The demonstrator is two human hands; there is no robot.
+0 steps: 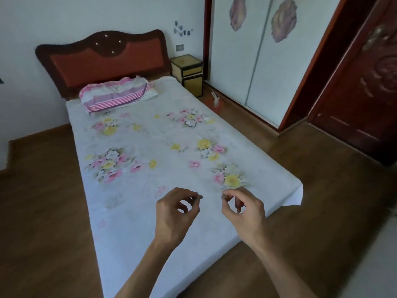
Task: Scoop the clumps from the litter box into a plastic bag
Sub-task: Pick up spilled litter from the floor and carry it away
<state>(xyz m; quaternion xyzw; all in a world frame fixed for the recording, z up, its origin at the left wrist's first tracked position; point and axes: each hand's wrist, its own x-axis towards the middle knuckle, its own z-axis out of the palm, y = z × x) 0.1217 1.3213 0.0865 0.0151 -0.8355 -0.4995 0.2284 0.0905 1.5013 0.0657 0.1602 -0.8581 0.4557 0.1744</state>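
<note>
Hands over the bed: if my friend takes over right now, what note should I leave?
Left hand: fingers curled, nothing seen in it. Right hand: same. Both hang above the foot of the bed. No litter box, scoop or plastic bag in view; a red thing by the wardrobe is too blurred to name. Done: nothing visible. To do: find the box, scoop every clump, bag it.

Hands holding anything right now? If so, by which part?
Nothing visible in either. Left hand and right hand hover over the bed, fingers curled toward the thumbs, no object between them.
</note>
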